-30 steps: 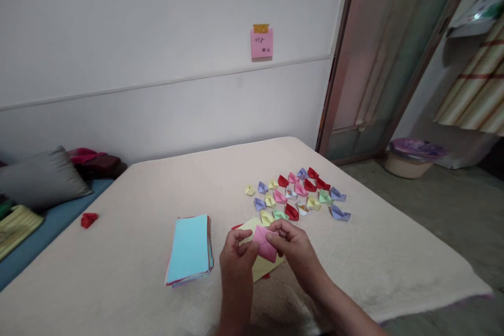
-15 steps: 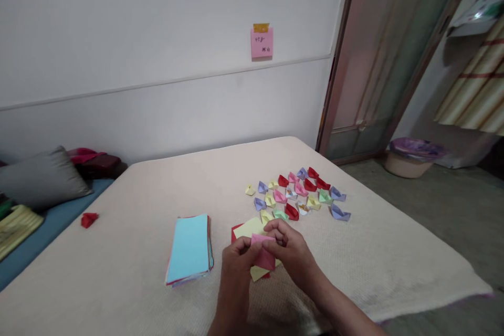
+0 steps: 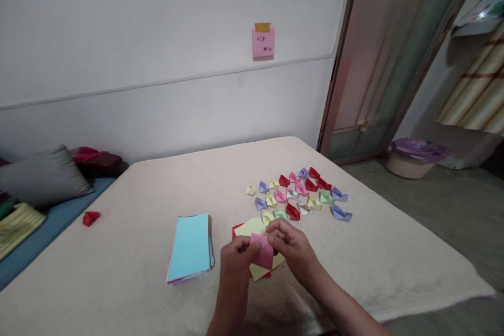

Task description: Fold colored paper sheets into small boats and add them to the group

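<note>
the left hand (image 3: 236,258) and the right hand (image 3: 293,247) meet low in the middle of the view, just above a cream-covered bed (image 3: 118,283). both are closed in a pinch on a small pink paper (image 3: 263,252), partly folded, which sits between them: the left thumb and fingers grip its left edge, and the right fingertips curl over its top and right edge. the other fingers of each hand are bent in loosely.

directly under the hands lies a yellow sheet (image 3: 248,228), flat on the bed, with a red sheet (image 3: 236,230) showing at its far left corner and again at its near edge. the pink paper is held over these two; whether it touches them cannot be told.

just to the left of the left hand rests a neat stack of coloured paper (image 3: 191,247) with a light blue sheet on top. beyond the right hand, near but apart from it, a cluster of small folded paper pieces (image 3: 299,197) in red, pink, yellow, green and lilac is spread over the bed. well off to the left of the left hand a single red folded piece (image 3: 90,217) lies by the bed's edge, and further that way a grey pillow (image 3: 43,178). on the wall straight ahead of the hands hangs a pink note (image 3: 263,43).
</note>
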Demonstrator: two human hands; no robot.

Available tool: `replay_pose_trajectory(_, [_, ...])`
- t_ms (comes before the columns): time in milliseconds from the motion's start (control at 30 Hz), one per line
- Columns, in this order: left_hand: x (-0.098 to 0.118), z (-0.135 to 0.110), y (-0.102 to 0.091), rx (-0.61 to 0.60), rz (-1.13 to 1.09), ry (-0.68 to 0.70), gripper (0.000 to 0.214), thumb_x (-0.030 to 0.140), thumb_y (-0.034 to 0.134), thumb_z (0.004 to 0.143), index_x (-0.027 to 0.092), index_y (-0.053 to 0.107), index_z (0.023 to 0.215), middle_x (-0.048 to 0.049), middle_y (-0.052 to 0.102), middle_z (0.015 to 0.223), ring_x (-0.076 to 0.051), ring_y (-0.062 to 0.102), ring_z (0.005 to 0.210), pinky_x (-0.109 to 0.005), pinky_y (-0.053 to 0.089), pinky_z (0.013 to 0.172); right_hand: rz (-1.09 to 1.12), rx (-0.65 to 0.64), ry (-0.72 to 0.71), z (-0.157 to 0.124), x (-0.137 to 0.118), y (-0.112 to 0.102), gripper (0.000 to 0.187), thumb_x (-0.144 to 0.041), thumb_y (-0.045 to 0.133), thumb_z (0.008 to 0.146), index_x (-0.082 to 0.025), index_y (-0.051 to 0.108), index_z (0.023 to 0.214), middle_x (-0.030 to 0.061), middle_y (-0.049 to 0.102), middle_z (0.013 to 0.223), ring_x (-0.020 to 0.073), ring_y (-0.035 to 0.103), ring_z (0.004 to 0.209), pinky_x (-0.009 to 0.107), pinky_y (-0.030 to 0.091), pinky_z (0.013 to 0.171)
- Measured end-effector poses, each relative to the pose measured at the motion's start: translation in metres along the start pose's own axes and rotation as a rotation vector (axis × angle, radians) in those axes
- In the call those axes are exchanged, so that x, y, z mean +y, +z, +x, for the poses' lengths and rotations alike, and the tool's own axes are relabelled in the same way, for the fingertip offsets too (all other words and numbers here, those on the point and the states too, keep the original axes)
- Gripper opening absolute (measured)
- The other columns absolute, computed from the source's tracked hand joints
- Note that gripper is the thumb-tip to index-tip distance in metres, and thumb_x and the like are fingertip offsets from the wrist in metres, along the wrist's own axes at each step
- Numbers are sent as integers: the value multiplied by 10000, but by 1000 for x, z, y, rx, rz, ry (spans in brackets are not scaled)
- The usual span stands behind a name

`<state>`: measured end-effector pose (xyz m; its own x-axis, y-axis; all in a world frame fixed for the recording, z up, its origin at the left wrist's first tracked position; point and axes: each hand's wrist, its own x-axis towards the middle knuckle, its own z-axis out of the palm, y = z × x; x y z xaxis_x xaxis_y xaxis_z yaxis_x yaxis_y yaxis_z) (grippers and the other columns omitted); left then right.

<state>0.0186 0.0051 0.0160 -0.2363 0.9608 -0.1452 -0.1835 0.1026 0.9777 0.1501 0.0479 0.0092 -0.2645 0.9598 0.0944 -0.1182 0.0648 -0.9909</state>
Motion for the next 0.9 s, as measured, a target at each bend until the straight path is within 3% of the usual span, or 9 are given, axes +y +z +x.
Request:
replay_pose_trajectory(133, [-2,4,-3,23,-114,-12,227,308,760,618,141,629,697,-1,635,608,-113,550,515,-201,402,492,-84,-82,-29,0,-4,-4,149,-226,543,708,-183,674,653,-7,560,606,145,489,602,255,367,584])
replay_pose_trajectory(267, [-4,8,-8,78,-176,8,303,261,766,592,172,627,846,-13,660,799,-102,576,560,-209,443,544,13,-152,89,0,-7,-8,215,-182,522,677,-183,719,764,3,620,680,146,517,634,249,365,593])
replay_pose_trajectory(367, [-3,8,-10,48,-153,-4,233,299,733,631,156,659,800,-65,662,968,-133,603,636,-227,461,552,91,-146,133,0,-8,-7,180,-177,595,634,-181,703,778,-20,609,645,119,494,573,226,335,547])
replay_pose_trajectory(467, [6,1,-7,-7,-176,28,187,289,699,667,138,705,777,-101,647,1064,-203,621,831,-271,499,679,101,-93,136,1,-7,-6,146,-201,663,618,-180,694,758,-32,598,619,105,473,539,221,321,531])
replay_pose_trajectory(533, [14,-4,-4,-89,-239,-12,181,260,653,702,144,718,824,-100,659,1035,-220,626,861,-305,504,724,85,-47,139,2,-7,-8,132,-209,674,626,-179,697,752,-35,585,601,107,468,537,226,329,538])
replay_pose_trajectory(633, [20,-8,-2,-144,-246,-89,235,182,660,652,164,715,879,-63,688,878,-195,633,748,-298,498,672,24,-7,93,3,-8,-11,101,-205,668,646,-180,709,734,-33,561,596,116,468,566,232,336,556])
replay_pose_trajectory(767, [14,-1,-4,-71,13,-5,148,239,679,659,153,724,770,8,608,585,-110,518,533,-215,406,525,-22,-35,-20,6,-7,-13,75,-236,673,670,-168,698,650,4,598,695,145,516,679,252,374,640])
replay_pose_trajectory(900, [7,5,-7,-27,172,65,183,309,650,695,141,698,642,41,511,492,-84,429,467,-198,325,462,12,-45,106,5,-3,-11,106,-257,662,682,-154,685,678,-25,538,547,109,442,522,230,324,518])
